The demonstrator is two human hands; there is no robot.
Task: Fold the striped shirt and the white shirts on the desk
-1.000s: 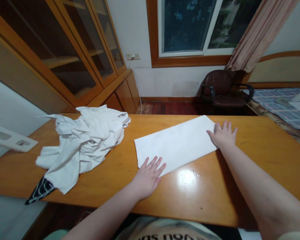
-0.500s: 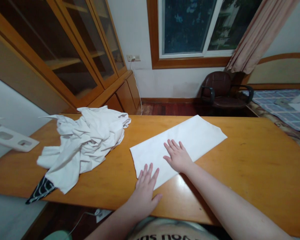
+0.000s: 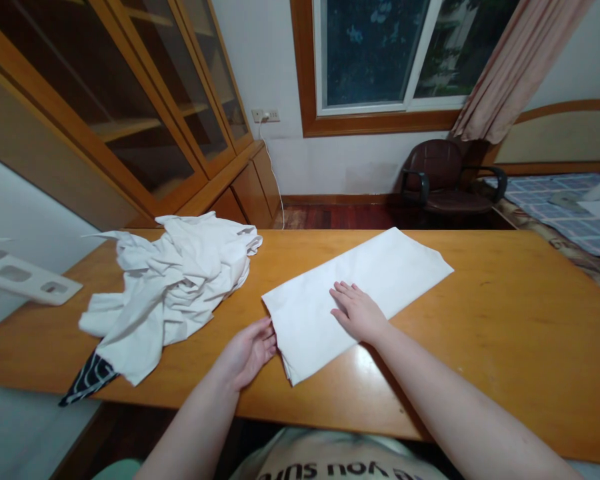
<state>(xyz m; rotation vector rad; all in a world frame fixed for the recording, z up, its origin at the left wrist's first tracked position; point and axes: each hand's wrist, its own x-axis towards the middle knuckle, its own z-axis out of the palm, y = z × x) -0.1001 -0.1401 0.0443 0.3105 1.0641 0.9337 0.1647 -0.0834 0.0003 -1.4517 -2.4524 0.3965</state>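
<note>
A folded white cloth (image 3: 375, 280) lies flat and slantwise on the wooden table (image 3: 505, 333). My right hand (image 3: 356, 311) rests on its near half, palm down with fingers stretched out. My left hand (image 3: 247, 352) is at the cloth's near left edge, its fingertips touching or slipping under that edge; the fingers are slightly curled and apart. Whether they grip the edge is hidden.
A crumpled pile of white garments (image 3: 173, 283) with a dark patterned piece (image 3: 87, 380) sits on the table's left. A white plastic object (image 3: 25, 280) lies at far left. Beyond the table are glass-door cabinets (image 3: 130, 100), a dark armchair (image 3: 450, 177) and a bed (image 3: 575, 207).
My right hand slid from the cloth's far right end back to its near half. My left hand moved off the cloth's top to its left edge.
</note>
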